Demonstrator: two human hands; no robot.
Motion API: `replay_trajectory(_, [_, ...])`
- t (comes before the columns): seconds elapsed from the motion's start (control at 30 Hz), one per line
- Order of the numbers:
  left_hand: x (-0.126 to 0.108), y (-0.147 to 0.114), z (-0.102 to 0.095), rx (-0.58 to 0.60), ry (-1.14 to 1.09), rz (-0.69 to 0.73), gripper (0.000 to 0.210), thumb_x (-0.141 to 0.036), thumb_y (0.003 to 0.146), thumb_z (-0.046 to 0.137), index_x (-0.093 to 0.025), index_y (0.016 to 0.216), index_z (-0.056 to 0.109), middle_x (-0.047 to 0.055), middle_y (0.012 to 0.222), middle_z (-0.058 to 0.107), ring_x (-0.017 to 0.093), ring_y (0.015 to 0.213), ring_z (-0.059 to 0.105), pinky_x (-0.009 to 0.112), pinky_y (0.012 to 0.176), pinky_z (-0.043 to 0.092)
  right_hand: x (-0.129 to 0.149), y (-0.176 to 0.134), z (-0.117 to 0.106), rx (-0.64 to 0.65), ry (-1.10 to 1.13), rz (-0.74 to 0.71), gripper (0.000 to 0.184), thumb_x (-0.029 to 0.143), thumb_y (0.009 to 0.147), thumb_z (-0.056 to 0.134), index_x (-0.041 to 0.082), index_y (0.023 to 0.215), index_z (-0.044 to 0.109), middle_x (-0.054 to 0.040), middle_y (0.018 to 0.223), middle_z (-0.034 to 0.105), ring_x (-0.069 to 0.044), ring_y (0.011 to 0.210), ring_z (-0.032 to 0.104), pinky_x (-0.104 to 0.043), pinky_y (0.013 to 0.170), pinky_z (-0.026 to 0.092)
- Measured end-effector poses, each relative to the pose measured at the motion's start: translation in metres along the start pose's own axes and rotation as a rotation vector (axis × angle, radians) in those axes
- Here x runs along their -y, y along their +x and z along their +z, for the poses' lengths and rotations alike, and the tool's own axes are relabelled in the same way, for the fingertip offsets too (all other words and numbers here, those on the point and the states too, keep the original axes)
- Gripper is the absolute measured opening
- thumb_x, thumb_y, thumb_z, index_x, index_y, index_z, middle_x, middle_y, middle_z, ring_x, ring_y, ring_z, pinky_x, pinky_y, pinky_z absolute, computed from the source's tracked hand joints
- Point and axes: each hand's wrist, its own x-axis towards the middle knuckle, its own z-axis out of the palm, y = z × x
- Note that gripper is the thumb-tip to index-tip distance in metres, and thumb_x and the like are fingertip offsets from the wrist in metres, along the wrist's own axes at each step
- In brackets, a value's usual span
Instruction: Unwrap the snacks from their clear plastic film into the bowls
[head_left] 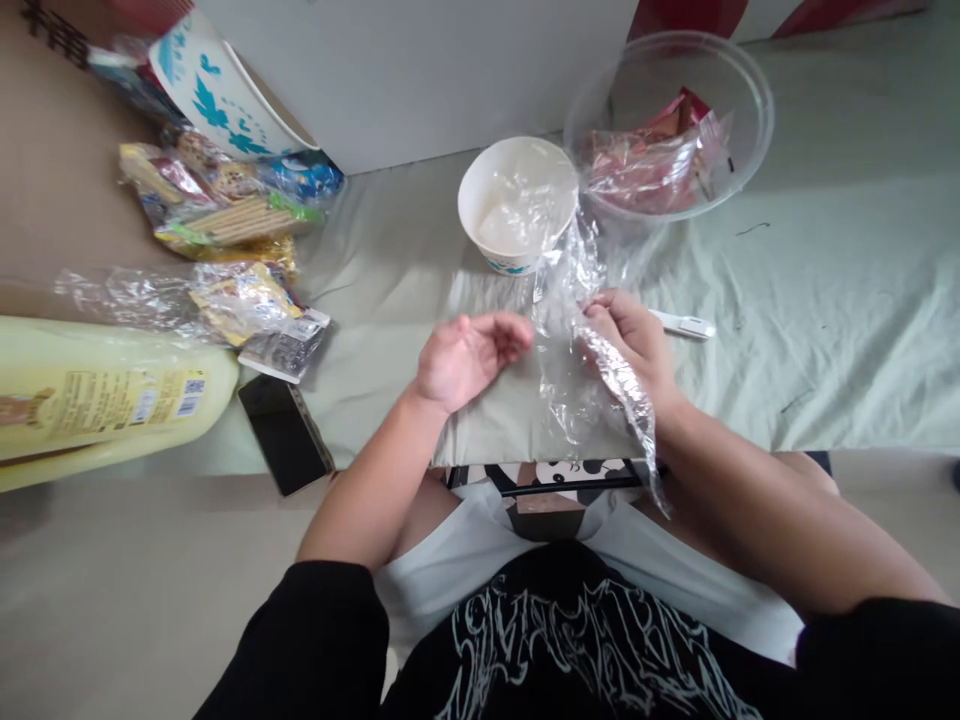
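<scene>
My right hand [634, 340] is closed on a crumpled sheet of clear plastic film [566, 375], which trails down past the table edge and up toward a white paper bowl [480, 205]. Some of the film lies over that bowl's right side and into it. To the left of the film, my left hand [476, 360] is raised palm-up with loosely curled fingers, apart from each other and holding nothing. A white plastic utensil handle [684, 324] sticks out from behind my right hand.
A clear round tub [761, 110] with red packets stands behind right. At left are snack packets [225, 200], a tilted paper bucket [217, 90], a yellow bottle [112, 400] and a dark phone [285, 435] overhanging the front edge. A white box [435, 70] stands behind.
</scene>
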Motion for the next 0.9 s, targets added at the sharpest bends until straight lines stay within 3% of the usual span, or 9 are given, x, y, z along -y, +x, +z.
replay_trajectory(0.03, [0.002, 0.004, 0.004, -0.111, -0.089, 0.007, 0.066, -0.081, 0.075, 0.057, -0.020, 0.096, 0.071, 0.011, 0.110, 0.071, 0.025, 0.108, 0.066, 0.037, 0.091, 0.056, 0.002, 0.000, 0.002, -0.031, 0.027, 0.010, 0.028, 0.051, 0.100, 0.046, 0.025, 0.097, 0.056, -0.0046, 0.091, 0.061, -0.021, 0.089, 0.059, -0.034, 0.070, 0.042])
replay_trajectory(0.1, [0.010, 0.009, 0.015, -0.197, -0.227, -0.017, 0.070, -0.078, 0.073, 0.064, -0.022, 0.115, 0.065, 0.010, 0.122, 0.069, 0.026, 0.122, 0.063, 0.037, 0.095, 0.056, 0.005, 0.001, 0.006, -0.041, 0.089, 0.017, 0.027, 0.049, 0.096, 0.052, 0.024, 0.090, 0.057, -0.0030, 0.087, 0.062, -0.019, 0.085, 0.060, -0.033, 0.070, 0.043])
replay_trajectory(0.2, [0.019, 0.010, 0.030, -0.124, -0.331, -0.103, 0.086, -0.086, 0.069, 0.062, -0.021, 0.126, 0.059, 0.013, 0.129, 0.067, 0.031, 0.129, 0.061, 0.040, 0.094, 0.058, 0.008, 0.001, 0.008, -0.016, 0.078, 0.016, 0.024, 0.045, 0.096, 0.051, 0.023, 0.091, 0.059, -0.0024, 0.085, 0.063, -0.017, 0.079, 0.059, -0.032, 0.070, 0.045])
replay_trajectory(0.3, [0.020, 0.005, 0.035, -0.039, -0.346, -0.139, 0.103, -0.097, 0.061, 0.058, -0.021, 0.130, 0.058, 0.016, 0.135, 0.066, 0.036, 0.132, 0.060, 0.043, 0.089, 0.060, 0.013, -0.001, 0.005, -0.106, -0.120, 0.000, 0.015, 0.033, 0.093, 0.050, 0.022, 0.091, 0.059, -0.0007, 0.075, 0.060, -0.015, 0.066, 0.053, -0.032, 0.067, 0.043])
replay_trajectory(0.5, [0.015, -0.005, 0.035, -0.003, -0.326, -0.088, 0.103, -0.096, 0.054, 0.066, -0.025, 0.128, 0.059, 0.015, 0.143, 0.062, 0.040, 0.138, 0.055, 0.044, 0.083, 0.063, 0.011, -0.006, 0.003, -0.236, -0.399, -0.202, 0.004, 0.027, 0.088, 0.053, 0.024, 0.089, 0.056, 0.0010, 0.064, 0.054, -0.015, 0.057, 0.044, -0.032, 0.060, 0.035])
replay_trajectory(0.57, [0.015, -0.006, 0.036, -0.043, -0.310, -0.087, 0.095, -0.085, 0.057, 0.076, -0.025, 0.129, 0.058, 0.014, 0.145, 0.061, 0.038, 0.137, 0.057, 0.042, 0.083, 0.063, 0.007, -0.007, 0.005, -0.251, -0.473, -0.246, 0.003, 0.027, 0.087, 0.054, 0.024, 0.087, 0.055, 0.0000, 0.066, 0.056, -0.015, 0.057, 0.045, -0.032, 0.059, 0.033])
replay_trajectory(0.63, [0.017, -0.005, 0.037, -0.100, -0.281, -0.096, 0.082, -0.060, 0.062, 0.089, -0.026, 0.129, 0.057, 0.012, 0.143, 0.063, 0.034, 0.130, 0.063, 0.037, 0.083, 0.062, 0.005, -0.007, 0.008, -0.259, -0.485, -0.261, 0.003, 0.027, 0.086, 0.054, 0.024, 0.088, 0.054, 0.0001, 0.067, 0.056, -0.015, 0.057, 0.045, -0.032, 0.058, 0.032])
replay_trajectory(0.73, [0.021, -0.003, 0.036, -0.191, -0.196, -0.124, 0.066, -0.027, 0.069, 0.086, -0.023, 0.128, 0.057, 0.008, 0.122, 0.074, 0.024, 0.106, 0.074, 0.033, 0.082, 0.061, 0.007, -0.006, 0.009, -0.261, -0.382, -0.187, 0.009, 0.026, 0.087, 0.056, 0.024, 0.096, 0.054, 0.0036, 0.061, 0.051, -0.013, 0.053, 0.043, -0.031, 0.057, 0.033])
replay_trajectory(0.9, [0.021, 0.001, 0.028, -0.318, -0.051, -0.083, 0.040, -0.017, 0.074, 0.074, -0.017, 0.112, 0.062, 0.001, 0.081, 0.076, 0.014, 0.071, 0.074, 0.027, 0.072, 0.060, 0.012, -0.002, 0.006, -0.074, -0.055, 0.048, 0.024, 0.041, 0.094, 0.059, 0.023, 0.110, 0.057, 0.0077, 0.051, 0.049, -0.012, 0.043, 0.044, -0.028, 0.048, 0.035])
